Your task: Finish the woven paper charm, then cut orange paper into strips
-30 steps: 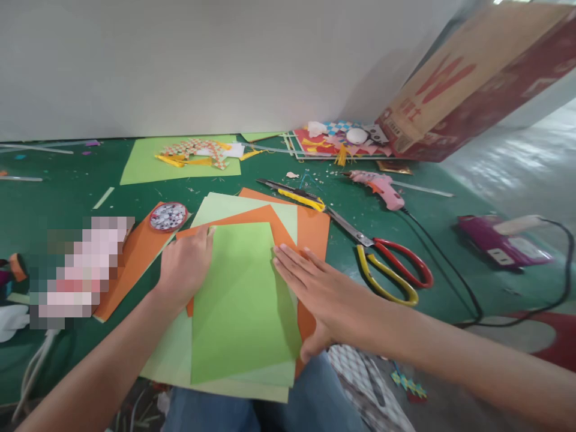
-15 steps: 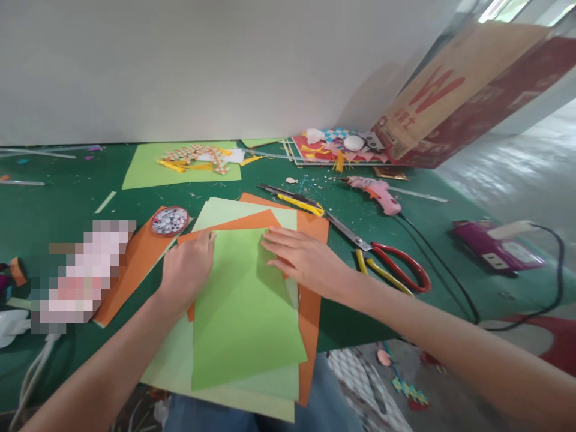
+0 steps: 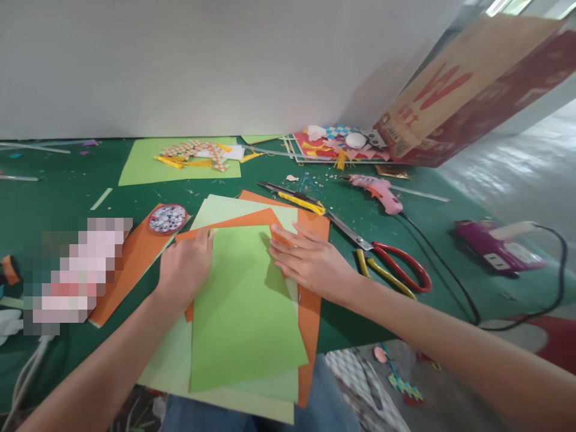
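Note:
A bright green sheet of paper [image 3: 243,312] lies on top of a loose stack of pale green paper [image 3: 173,354] and orange paper [image 3: 310,336]. At its upper left corner my left hand [image 3: 186,261] is closed, thumb and curled fingers on the paper's edge. My right hand [image 3: 310,258] rests by the upper right edge with its fingers stretched out, touching the paper. Just right of the stack's top lie a yellow-handled craft knife [image 3: 306,204] and scissors [image 3: 391,258] with red and yellow handles.
A pink glue gun [image 3: 375,192] is corded to a purple power socket [image 3: 495,246]. A round container [image 3: 168,219] holds small black-and-white pieces. Woven paper pieces [image 3: 198,150] lie at the back. The paper bag [image 3: 468,90] stands back right. A blurred pink object [image 3: 83,270] lies left.
My right hand has slid slightly right along the green sheet's edge, its fingers spreading a little. My left hand stays at the upper left corner. The view has shifted slightly.

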The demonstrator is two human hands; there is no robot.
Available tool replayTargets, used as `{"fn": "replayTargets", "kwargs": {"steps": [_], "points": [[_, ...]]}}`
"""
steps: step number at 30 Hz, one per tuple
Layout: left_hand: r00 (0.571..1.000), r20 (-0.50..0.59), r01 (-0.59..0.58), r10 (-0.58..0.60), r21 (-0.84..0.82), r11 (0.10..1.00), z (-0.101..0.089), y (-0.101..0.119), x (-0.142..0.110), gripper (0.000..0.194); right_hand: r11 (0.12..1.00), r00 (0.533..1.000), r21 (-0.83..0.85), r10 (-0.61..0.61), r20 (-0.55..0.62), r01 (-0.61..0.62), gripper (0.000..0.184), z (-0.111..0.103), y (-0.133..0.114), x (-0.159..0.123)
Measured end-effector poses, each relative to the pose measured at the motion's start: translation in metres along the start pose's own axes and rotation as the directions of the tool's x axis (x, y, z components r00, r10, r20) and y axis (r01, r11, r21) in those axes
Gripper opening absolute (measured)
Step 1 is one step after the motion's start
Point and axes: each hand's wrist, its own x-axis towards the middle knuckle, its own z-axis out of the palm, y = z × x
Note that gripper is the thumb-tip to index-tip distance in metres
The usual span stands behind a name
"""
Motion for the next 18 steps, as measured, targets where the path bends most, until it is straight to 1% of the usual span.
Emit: {"fn": "replayTargets", "kwargs": {"steps": [3,7,13,15,18], "points": [[1.000,0.004,0.004,-0.004,0.011,1.000,-0.001,0.001,0.000,0.036,0.999,1.000,0.046,-0.023,-0.009,0.024,0.036,-0.001,0.006,-0.001],[1.000,-0.014,-0.012,0.012,0.011,1.000,0.001,0.001,0.000,0.037,0.997,0.999,0.062,-0.042,0.024,0.040,0.033,-0.002,0.011,-0.004],[1.000,-0.013,-0.010,0.010,-0.006,1.000,0.000,0.000,0.000,0.036,0.993,0.992,0.091,-0.088,0.086,0.081,0.046,-0.003,0.015,-0.010],[1.000,-0.011,-0.006,0.006,-0.014,1.000,0.000,0.001,0.000,0.037,0.993,0.991,0.081,-0.095,0.095,0.087,0.047,-0.004,0.015,-0.010],[1.000,-0.012,-0.002,0.002,-0.019,1.000,-0.001,0.000,0.000,0.039,0.992,0.990,0.056,-0.119,0.070,0.115,0.040,-0.008,0.013,-0.010]]}}
